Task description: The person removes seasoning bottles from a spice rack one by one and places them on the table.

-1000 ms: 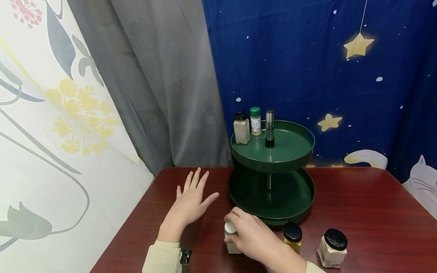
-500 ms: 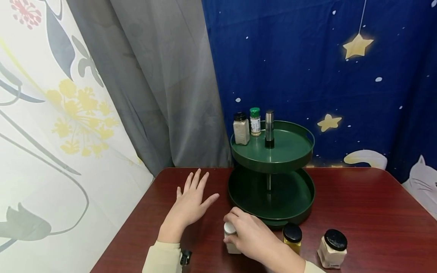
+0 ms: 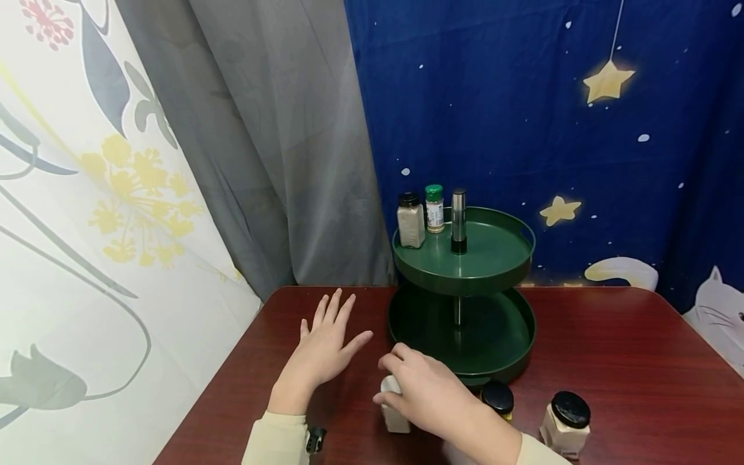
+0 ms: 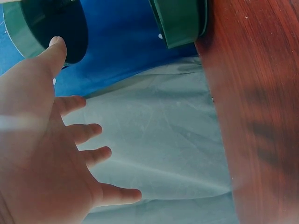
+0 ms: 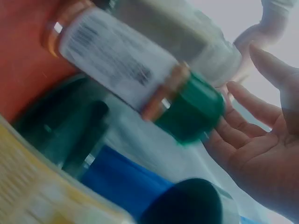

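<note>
My right hand [image 3: 427,391] hovers over a clear jar of pale powder with a white lid [image 3: 397,416], its thumb and fingers spread apart around the lid. In the right wrist view this hand [image 5: 261,135] is loosely spread, with the white-lidded jar [image 5: 205,42] beside the fingertips; contact cannot be made out. A labelled spice bottle with a green cap [image 5: 121,58] stands nearer that camera, blurred, and the right hand and forearm hide it in the head view. My left hand [image 3: 322,345] is held with fingers spread left of the green two-tier turntable [image 3: 465,284], holding nothing.
On the upper tier stand a black-lidded jar [image 3: 411,223] and a green-capped bottle [image 3: 434,210] near the metal post [image 3: 459,223]. Right of my right hand are a yellow jar with a black lid [image 3: 498,397], partly hidden, and a pale black-lidded jar [image 3: 566,423]. Curtains hang behind.
My right hand has loosened from the white-lidded jar; its fingers have spread and risen slightly. The jar looks slightly tilted or shifted. The left hand stays still.
</note>
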Demonstrator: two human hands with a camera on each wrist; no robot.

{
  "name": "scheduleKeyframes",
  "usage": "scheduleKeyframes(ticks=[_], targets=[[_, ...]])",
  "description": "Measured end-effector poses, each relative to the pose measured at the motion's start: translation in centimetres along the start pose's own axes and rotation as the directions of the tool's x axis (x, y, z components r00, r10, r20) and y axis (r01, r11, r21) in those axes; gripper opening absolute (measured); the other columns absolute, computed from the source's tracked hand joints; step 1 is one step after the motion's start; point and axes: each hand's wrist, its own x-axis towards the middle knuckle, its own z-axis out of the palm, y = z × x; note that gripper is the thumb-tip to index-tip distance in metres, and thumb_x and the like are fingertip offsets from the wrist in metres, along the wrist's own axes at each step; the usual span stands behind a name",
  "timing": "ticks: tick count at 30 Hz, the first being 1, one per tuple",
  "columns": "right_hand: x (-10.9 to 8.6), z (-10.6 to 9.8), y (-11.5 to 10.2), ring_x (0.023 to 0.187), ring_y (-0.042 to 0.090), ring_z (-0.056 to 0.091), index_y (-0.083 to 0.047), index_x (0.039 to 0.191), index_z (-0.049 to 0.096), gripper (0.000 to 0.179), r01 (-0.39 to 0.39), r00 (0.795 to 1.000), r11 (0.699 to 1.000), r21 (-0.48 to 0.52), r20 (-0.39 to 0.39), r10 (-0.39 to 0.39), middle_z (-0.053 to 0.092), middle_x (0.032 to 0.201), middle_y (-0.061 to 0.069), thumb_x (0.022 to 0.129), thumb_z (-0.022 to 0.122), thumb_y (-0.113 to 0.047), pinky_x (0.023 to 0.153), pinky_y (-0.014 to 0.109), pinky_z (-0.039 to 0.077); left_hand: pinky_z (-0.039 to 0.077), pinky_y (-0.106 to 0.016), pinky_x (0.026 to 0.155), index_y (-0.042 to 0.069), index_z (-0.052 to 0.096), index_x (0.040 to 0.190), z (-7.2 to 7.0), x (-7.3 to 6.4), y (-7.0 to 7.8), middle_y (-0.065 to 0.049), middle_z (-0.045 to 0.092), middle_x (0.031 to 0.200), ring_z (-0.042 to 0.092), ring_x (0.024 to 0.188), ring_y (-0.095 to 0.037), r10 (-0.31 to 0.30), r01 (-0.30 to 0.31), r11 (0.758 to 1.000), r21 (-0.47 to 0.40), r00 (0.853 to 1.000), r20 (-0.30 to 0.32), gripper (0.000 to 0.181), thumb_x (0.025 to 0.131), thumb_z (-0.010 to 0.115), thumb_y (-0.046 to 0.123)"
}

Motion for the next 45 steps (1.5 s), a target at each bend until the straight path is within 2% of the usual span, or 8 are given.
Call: scheduleKeyframes(ticks=[5, 10, 15, 18, 22, 31, 39, 45], targets=[[0.6, -2.9, -0.5, 0.086, 0.006, 0.068, -0.013, 0.119, 0.075, 0.033, 0.003, 0.985, 0.999, -0.049, -0.171, -0.012, 0.065, 0.108, -0.003, 0.094, 0.083, -0.033, 0.073, 0.025, 0.061, 0.013, -0.084, 0.122, 0.022, 0.026, 0.171, 0.0, 0.0, 0.0, -0.01, 0.013, 0.181, 0.008, 0.168, -0.039, 0.001, -0.001, 1.0, -0.002, 1.0, 0.004, 0.083, 0.105, 0.054, 0.063], [1.5, -6.1, -0.3, 0.085, 0.009, 0.073, -0.011, 0.117, 0.075, 0.03, 0.008, 0.915, 0.995, -0.102, -0.402, -0.049, 0.066, 0.117, 0.001, 0.093, 0.085, -0.024, 0.071, 0.025, 0.062, 0.012, -0.084, 0.122, 0.022, 0.025, 0.172, -0.1, 0.0, 0.0, -0.009, 0.012, 0.181, 0.006, 0.169, -0.038, -0.007, 0.007, 1.0, -0.005, 1.0, 0.014, 0.084, 0.105, 0.055, 0.064], [2.6, -8.4, 0.4, 0.072, 0.013, 0.072, -0.006, 0.125, 0.073, 0.036, -0.042, 0.861, 0.992, -0.116, -0.508, -0.023, 0.065, 0.129, 0.011, 0.095, 0.083, -0.021, 0.063, 0.028, 0.061, 0.011, -0.083, 0.123, 0.024, 0.023, 0.172, 0.0, 0.1, -0.1, -0.008, 0.009, 0.182, 0.003, 0.169, -0.037, -0.01, 0.01, 1.0, -0.007, 1.0, 0.017, 0.084, 0.105, 0.054, 0.064], [3.0, -9.1, 0.9, 0.075, 0.023, 0.076, -0.004, 0.136, 0.069, 0.045, -0.123, 0.874, 0.982, -0.141, -0.484, 0.04, 0.064, 0.14, 0.016, 0.098, 0.08, -0.024, 0.069, 0.038, 0.065, 0.011, -0.083, 0.123, 0.024, 0.024, 0.172, 0.0, 0.1, -0.2, -0.008, 0.01, 0.182, 0.003, 0.169, -0.038, -0.013, 0.013, 1.0, -0.009, 1.0, 0.013, 0.084, 0.105, 0.054, 0.064], [3.1, -9.4, 1.5, 0.098, 0.035, 0.079, -0.001, 0.141, 0.066, 0.047, -0.199, 0.908, 0.966, -0.164, -0.402, 0.119, 0.069, 0.138, 0.019, 0.1, 0.076, -0.023, 0.083, 0.049, 0.066, 0.011, -0.083, 0.123, 0.024, 0.024, 0.172, 0.1, 0.0, -0.3, -0.008, 0.01, 0.182, 0.003, 0.169, -0.037, -0.016, 0.016, 1.0, -0.014, 1.0, 0.019, 0.084, 0.105, 0.054, 0.064], [2.4, -9.8, 2.0, 0.109, 0.033, 0.075, 0.005, 0.133, 0.068, 0.036, -0.167, 0.929, 0.981, -0.098, -0.349, 0.123, 0.073, 0.121, 0.019, 0.102, 0.072, -0.013, 0.091, 0.047, 0.065, 0.01, -0.084, 0.123, 0.025, 0.025, 0.172, 0.3, -0.1, -0.5, -0.006, 0.009, 0.182, 0.002, 0.169, -0.036, -0.021, 0.022, 0.999, -0.03, 0.999, 0.028, 0.082, 0.105, 0.056, 0.062], [1.0, -10.9, 2.9, 0.083, 0.017, 0.072, 0.003, 0.134, 0.069, 0.035, -0.155, 0.936, 0.987, -0.035, -0.326, 0.135, 0.073, 0.117, 0.016, 0.102, 0.072, -0.011, 0.076, 0.037, 0.064, 0.01, -0.084, 0.122, 0.026, 0.025, 0.171, 0.4, -0.1, -0.7, -0.006, 0.009, 0.182, 0.003, 0.169, -0.036, -0.027, 0.028, 0.999, -0.031, 0.999, 0.027, 0.082, 0.105, 0.056, 0.062], [-0.6, -11.5, 4.3, 0.074, 0.009, 0.063, 0.001, 0.129, 0.071, 0.033, -0.174, 0.921, 0.983, -0.054, -0.363, 0.143, 0.072, 0.111, 0.013, 0.101, 0.074, -0.015, 0.068, 0.031, 0.059, 0.011, -0.084, 0.122, 0.026, 0.025, 0.171, 0.6, -0.2, -0.9, -0.007, 0.01, 0.182, 0.004, 0.169, -0.037, -0.021, 0.022, 0.999, -0.027, 0.999, 0.026, 0.082, 0.104, 0.056, 0.063]])
